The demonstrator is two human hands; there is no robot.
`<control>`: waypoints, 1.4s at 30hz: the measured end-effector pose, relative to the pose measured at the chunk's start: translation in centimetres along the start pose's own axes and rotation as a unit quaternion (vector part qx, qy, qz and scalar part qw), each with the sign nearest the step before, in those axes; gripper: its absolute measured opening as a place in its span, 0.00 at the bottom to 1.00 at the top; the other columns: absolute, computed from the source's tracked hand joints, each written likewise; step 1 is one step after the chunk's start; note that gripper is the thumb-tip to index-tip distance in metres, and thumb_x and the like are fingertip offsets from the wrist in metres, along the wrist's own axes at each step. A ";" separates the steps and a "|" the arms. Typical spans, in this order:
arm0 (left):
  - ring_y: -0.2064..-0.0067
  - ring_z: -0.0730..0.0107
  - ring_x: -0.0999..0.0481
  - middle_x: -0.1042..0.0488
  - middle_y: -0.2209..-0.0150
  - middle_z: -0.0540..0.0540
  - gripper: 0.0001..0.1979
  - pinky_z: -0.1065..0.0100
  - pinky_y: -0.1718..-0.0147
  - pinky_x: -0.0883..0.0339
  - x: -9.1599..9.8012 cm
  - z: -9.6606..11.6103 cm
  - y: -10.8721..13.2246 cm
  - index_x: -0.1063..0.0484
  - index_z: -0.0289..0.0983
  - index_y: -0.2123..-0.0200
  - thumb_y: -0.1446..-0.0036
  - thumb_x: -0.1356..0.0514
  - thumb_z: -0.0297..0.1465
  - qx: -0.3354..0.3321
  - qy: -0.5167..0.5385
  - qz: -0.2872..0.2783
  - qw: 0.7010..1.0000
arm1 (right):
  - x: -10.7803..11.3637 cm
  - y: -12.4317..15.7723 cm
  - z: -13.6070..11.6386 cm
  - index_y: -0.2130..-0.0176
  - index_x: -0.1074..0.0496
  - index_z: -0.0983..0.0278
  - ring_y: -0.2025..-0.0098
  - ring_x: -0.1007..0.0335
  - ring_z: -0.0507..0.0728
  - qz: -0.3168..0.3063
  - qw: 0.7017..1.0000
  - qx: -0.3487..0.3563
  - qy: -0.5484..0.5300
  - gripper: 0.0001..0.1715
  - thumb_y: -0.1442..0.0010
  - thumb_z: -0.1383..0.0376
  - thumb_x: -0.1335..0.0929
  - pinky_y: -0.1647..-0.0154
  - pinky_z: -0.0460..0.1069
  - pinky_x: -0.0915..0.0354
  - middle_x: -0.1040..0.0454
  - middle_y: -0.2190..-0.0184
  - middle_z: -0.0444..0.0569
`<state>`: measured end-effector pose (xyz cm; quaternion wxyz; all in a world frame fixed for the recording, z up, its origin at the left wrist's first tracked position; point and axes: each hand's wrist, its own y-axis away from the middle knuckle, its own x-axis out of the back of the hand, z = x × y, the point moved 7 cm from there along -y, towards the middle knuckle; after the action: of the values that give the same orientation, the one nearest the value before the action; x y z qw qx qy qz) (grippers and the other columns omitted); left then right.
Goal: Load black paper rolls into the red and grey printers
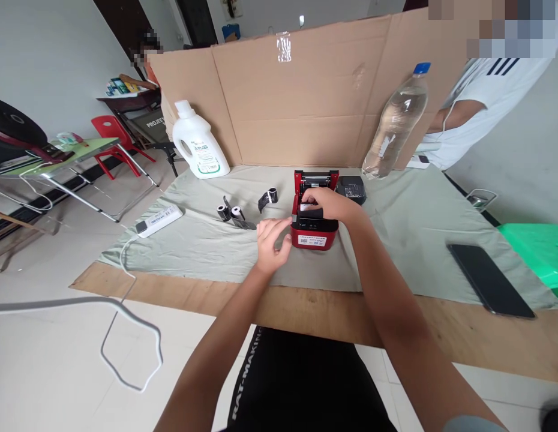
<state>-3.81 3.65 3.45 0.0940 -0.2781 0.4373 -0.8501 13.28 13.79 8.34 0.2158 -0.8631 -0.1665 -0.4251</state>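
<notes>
Printer (315,240) inside table edge (315,309); right grip (329,203) unclear.

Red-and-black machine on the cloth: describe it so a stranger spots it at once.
Go from the tall cardboard screen down to the greenish cloth spread before it. Near the cloth's middle, the person's right hand reaches into the open machine. Its red body, with a white label on the front, sets it apart from the black box just behind it to the right.

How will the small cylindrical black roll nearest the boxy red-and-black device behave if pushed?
The small black roll is probably light, being so small; its round body may roll. Its thin, curved strip likely flops and trails.
</notes>
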 end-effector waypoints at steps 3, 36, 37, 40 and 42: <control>0.54 0.60 0.23 0.20 0.57 0.42 0.18 0.56 0.50 0.32 0.2 -1.4 -1.1 0.25 0.40 0.47 0.31 0.47 0.42 0.070 0.065 0.042 0.995 | 1.4 0.7 -2.7 0.59 0.24 0.62 0.52 0.26 0.61 0.007 0.998 0.049 -0.041 0.10 0.42 0.68 0.33 0.48 0.55 0.32 0.22 0.55 0.53; 0.63 0.65 0.20 0.23 0.65 0.49 0.23 0.65 0.65 0.26 -0.8 -0.5 -15.2 0.24 0.40 0.53 0.46 0.28 0.46 0.058 0.243 -0.173 0.953 | 3.8 0.9 -2.6 0.61 0.29 0.57 0.71 0.30 0.53 0.171 0.887 -0.047 -0.425 0.19 0.42 0.49 0.24 0.75 0.48 0.33 0.27 0.71 0.43; 0.64 0.64 0.20 0.23 0.65 0.49 0.23 0.65 0.65 0.26 -0.7 -0.7 -15.2 0.24 0.40 0.52 0.46 0.28 0.46 0.061 0.245 -0.171 0.952 | 3.8 0.8 -2.6 0.61 0.29 0.57 0.71 0.30 0.53 0.168 0.887 -0.043 -0.429 0.19 0.43 0.50 0.23 0.74 0.48 0.32 0.27 0.70 0.43; 0.63 0.62 0.19 0.24 0.67 0.48 0.19 0.63 0.65 0.26 -0.9 -1.6 -15.1 0.24 0.39 0.54 0.43 0.29 0.44 0.086 0.258 -0.174 0.946 | 3.7 0.7 -2.5 0.60 0.29 0.57 0.70 0.30 0.52 0.178 0.889 -0.023 -0.421 0.19 0.44 0.53 0.22 0.73 0.48 0.31 0.25 0.65 0.43; 0.61 0.60 0.19 0.24 0.67 0.48 0.18 0.63 0.64 0.25 -1.1 -2.2 -15.0 0.24 0.38 0.55 0.44 0.28 0.41 0.094 0.263 -0.177 0.944 | 3.4 0.5 -2.2 0.59 0.29 0.56 0.70 0.30 0.52 0.187 0.888 -0.022 -0.419 0.18 0.43 0.53 0.23 0.72 0.49 0.31 0.26 0.64 0.43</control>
<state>-2.88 14.57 13.99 -0.1505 -0.1071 0.3083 -0.9332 14.03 12.59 12.22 0.1822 -0.9807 -0.0679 0.0206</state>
